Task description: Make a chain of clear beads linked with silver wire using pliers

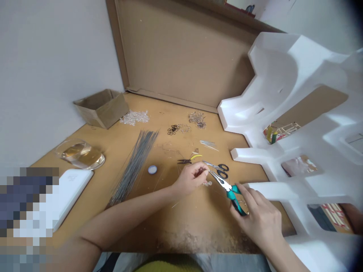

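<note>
My right hand (256, 213) is wrapped round the green handles of needle-nose pliers (226, 185), whose jaws point up and left. The tips of the jaws meet the fingertips of my left hand (191, 176). Those left fingers are pinched together on something too small to make out. Just beneath them lie a few clear beads (209, 184). Scissors with black handles (221, 171) rest on the table behind the pliers. Small yellow-handled pliers (188, 160) lie beyond my left hand.
A bundle of grey wires (136, 162) lies left of centre beside a small white round lid (152, 169). Clear beads (135, 117) are heaped by a cardboard box (103, 109). A glass of yellowish liquid (83, 154) stands at left. White foam packaging (272, 155) borders the right side.
</note>
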Demonstrator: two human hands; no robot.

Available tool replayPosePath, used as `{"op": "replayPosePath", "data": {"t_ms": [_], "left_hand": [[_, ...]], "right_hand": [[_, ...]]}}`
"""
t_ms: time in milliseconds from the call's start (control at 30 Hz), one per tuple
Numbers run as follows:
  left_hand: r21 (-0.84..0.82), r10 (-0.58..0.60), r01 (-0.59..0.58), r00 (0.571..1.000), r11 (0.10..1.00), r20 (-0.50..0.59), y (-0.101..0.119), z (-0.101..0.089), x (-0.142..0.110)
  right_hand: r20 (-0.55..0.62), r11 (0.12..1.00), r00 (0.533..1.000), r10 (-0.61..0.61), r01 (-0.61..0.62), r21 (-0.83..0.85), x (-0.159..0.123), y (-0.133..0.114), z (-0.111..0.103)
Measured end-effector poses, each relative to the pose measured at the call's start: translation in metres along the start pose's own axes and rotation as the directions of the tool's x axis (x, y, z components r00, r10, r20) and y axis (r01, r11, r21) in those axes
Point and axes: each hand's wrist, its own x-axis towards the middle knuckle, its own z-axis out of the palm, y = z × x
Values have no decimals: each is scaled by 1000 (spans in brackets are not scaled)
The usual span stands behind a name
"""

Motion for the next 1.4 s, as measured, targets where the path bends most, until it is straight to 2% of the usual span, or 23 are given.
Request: {"op": "replayPosePath", "data": {"t_ms": [167,400,600,800,933,1200,1400], "left_hand": [[0,-8,8,1000,1000,-5,0,1,-1],[-44,-71,72,997,996,13,2,0,0],[-41,-70,73,996,996,61,2,-4,3],[7,-27,26,997,1000,76,2,-4,4],[21,-28,26,996,999,89,1,-4,4],[82,-12,2,993,997,119,7,-6,3],[26,-14,11,994,1000,107,7,-6,2]], "right_hand": [[-5,1000,1000,-23,23,-17,0,2,-2],[132,996,991,-21,32,-83,6,5,-5],[163,994,985,-50,65,-87,7,11,-9],[139,991,990,-19,37,-131,6,7,-7],[114,997,993,-19,28,-72,5,8,-4],[144,991,986,-87,100,-88,4,16,-5],[117,983,985,-129,142,-114,4,17,-9]]}}
